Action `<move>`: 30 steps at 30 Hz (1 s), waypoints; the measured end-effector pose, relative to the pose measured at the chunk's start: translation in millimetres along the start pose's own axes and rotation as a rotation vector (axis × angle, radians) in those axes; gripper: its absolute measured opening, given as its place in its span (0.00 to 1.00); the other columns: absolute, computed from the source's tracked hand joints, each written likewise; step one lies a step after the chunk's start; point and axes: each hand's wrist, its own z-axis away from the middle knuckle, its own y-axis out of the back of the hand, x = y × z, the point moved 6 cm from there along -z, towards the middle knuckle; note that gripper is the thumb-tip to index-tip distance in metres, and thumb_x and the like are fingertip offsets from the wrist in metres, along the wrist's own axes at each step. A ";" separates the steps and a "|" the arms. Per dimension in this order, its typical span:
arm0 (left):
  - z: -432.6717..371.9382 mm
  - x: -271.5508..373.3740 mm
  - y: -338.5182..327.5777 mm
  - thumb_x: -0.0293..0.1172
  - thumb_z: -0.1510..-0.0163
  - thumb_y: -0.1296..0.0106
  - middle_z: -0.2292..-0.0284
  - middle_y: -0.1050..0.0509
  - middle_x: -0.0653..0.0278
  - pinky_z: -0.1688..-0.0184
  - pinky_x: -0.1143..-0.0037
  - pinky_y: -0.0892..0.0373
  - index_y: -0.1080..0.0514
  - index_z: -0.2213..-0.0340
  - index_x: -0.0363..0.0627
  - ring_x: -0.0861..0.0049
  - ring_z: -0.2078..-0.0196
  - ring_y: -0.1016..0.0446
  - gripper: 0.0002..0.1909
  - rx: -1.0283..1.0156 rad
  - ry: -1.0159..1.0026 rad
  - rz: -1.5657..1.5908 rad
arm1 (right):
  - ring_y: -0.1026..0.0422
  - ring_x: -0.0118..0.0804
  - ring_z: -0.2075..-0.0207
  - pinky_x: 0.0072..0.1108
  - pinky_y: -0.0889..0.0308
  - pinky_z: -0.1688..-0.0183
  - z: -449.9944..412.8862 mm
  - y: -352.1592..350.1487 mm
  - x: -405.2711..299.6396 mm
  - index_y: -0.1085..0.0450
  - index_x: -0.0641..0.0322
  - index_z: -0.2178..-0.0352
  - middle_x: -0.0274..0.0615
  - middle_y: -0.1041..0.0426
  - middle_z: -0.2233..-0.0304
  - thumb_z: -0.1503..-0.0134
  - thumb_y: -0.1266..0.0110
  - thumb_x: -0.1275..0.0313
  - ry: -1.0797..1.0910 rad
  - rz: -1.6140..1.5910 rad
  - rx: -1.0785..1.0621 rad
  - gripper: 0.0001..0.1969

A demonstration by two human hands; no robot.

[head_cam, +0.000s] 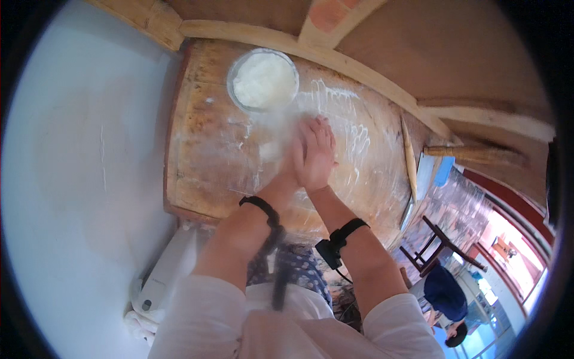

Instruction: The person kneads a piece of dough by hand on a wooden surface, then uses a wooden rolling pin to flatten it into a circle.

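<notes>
My right hand [317,150] lies against my left hand [293,155] over the floured wooden board [204,166]. The right fingers are stretched out, with small gaps near the tips. Most of the left hand is blurred or hidden behind the right. No object shows between them, though the palms are out of sight. A white haze, apparently flour dust, hangs around the hands. Beyond them stands a round bowl [264,80] holding a heap of white flour-like powder. White smears streak the board to the right of the hands.
A pale wall [89,134] borders the board's left side. Along the far side runs a wooden beam [269,33]. A thin wooden rolling pin [409,155] lies at the right edge, near a blue object [444,171]. Farther right are a dark wooden stool [437,247] and another person [444,291].
</notes>
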 end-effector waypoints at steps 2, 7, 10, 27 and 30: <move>-0.9 -3.9 1.7 0.46 0.39 0.52 0.43 0.36 0.50 0.42 0.59 0.40 0.39 0.41 0.39 0.52 0.42 0.37 0.31 -0.019 -0.004 0.029 | 0.39 0.58 0.36 0.43 0.49 0.33 -4.7 -3.9 -5.5 0.29 0.62 0.50 0.50 0.31 0.44 0.44 0.47 0.69 0.045 0.021 -0.001 0.20; -1.5 -5.6 8.0 0.49 0.40 0.51 0.39 0.41 0.51 0.38 0.60 0.44 0.41 0.40 0.39 0.53 0.38 0.41 0.35 -0.014 -0.001 0.133 | 0.37 0.58 0.38 0.43 0.48 0.34 -19.2 -14.5 -8.9 0.28 0.61 0.51 0.50 0.29 0.46 0.44 0.47 0.69 0.040 0.004 -0.077 0.19; -2.1 -5.5 6.1 0.52 0.40 0.51 0.36 0.44 0.51 0.36 0.61 0.46 0.43 0.39 0.38 0.54 0.36 0.43 0.37 0.006 -0.002 0.185 | 0.37 0.58 0.39 0.44 0.47 0.35 -21.1 -20.2 -3.9 0.28 0.61 0.52 0.49 0.28 0.48 0.43 0.48 0.69 0.031 0.035 -0.103 0.18; 26.6 -25.1 44.9 0.38 0.39 0.51 0.44 0.29 0.53 0.37 0.63 0.38 0.33 0.43 0.42 0.55 0.42 0.32 0.25 0.322 -0.024 0.010 | 0.29 0.53 0.48 0.31 0.34 0.44 -22.6 -4.2 19.5 0.29 0.68 0.52 0.54 0.27 0.52 0.37 0.52 0.76 -0.353 -0.558 -0.022 0.13; 77.8 -34.0 89.5 0.31 0.41 0.51 0.39 0.37 0.46 0.33 0.59 0.47 0.40 0.40 0.35 0.49 0.34 0.43 0.29 0.419 0.211 0.037 | 0.29 0.54 0.47 0.34 0.34 0.43 5.5 6.9 57.9 0.29 0.67 0.50 0.52 0.28 0.49 0.44 0.45 0.78 -0.172 -0.301 -0.242 0.18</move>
